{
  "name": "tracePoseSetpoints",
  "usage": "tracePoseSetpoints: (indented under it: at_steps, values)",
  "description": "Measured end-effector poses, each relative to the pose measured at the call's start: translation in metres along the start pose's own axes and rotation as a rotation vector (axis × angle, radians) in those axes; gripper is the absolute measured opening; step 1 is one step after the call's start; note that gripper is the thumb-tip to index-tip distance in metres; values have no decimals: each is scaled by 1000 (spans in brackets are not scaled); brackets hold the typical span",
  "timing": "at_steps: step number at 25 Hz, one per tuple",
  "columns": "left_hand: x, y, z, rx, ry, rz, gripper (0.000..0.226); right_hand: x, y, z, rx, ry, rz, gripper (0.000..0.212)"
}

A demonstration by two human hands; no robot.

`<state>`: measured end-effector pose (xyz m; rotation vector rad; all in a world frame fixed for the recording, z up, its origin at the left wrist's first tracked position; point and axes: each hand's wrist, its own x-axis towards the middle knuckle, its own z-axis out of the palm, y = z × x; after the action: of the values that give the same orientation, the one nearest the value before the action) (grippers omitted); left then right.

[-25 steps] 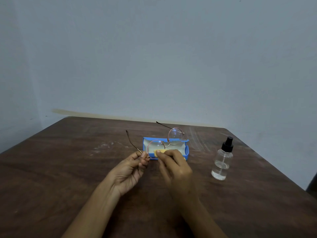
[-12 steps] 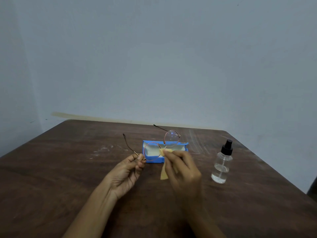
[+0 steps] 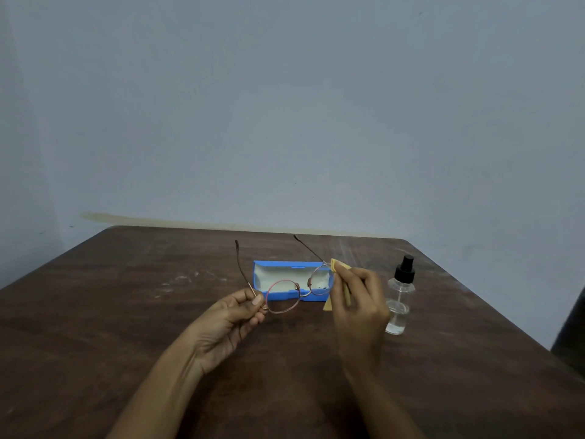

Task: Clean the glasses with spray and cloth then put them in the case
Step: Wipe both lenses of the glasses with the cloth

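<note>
Thin-framed round glasses (image 3: 299,292) are held above the table with both temples unfolded and pointing away from me. My left hand (image 3: 232,318) pinches the frame at the left hinge. My right hand (image 3: 359,302) grips a small yellow cloth (image 3: 340,282) and presses it against the outer edge of the right lens. Behind the glasses, an open blue case (image 3: 285,267) with a pale lining lies on the table. A clear spray bottle (image 3: 399,296) with a black pump stands upright just right of my right hand.
The dark wooden table (image 3: 126,312) reaches a blue-grey wall at the back, and its right edge slants down toward me. A dark object (image 3: 573,337) shows past the table's right edge.
My right hand moved the cloth from the left lens across to the right lens. The glasses turned more level and shifted right. The camera view tilted up a little.
</note>
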<state>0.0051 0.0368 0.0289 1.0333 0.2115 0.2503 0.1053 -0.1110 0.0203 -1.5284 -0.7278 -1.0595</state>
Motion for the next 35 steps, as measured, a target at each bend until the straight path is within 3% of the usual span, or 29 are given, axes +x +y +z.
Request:
tracePoseSetpoints:
  at_steps: [3, 7, 9, 15, 20, 25, 31, 35]
  values:
    - [0, 0, 1, 6, -6, -3, 7, -5, 3, 4, 23, -59, -61, 19]
    - [2, -1, -3, -66, -27, -46, 17, -12, 0, 10, 34, -177, -172, 19]
    - [1, 1, -5, -110, -48, -62, 47, -14, -2, 10, 17, -222, -219, 20]
    - [3, 1, -8, -146, -68, -68, 55, -5, 3, 6, 6, -63, -98, 22]
    - [2, 0, -8, -127, -54, -83, 22, -6, 3, 6, 10, -53, -70, 22]
    - [3, 1, -10, -196, -77, -52, 70, -13, -5, 10, 34, -180, -192, 20]
    - [2, 0, -9, -205, -93, -51, 68, -9, -3, 6, -11, -63, -62, 22]
    - [1, 0, -10, -212, -86, -55, 79, -12, -5, 8, -43, -88, -21, 19]
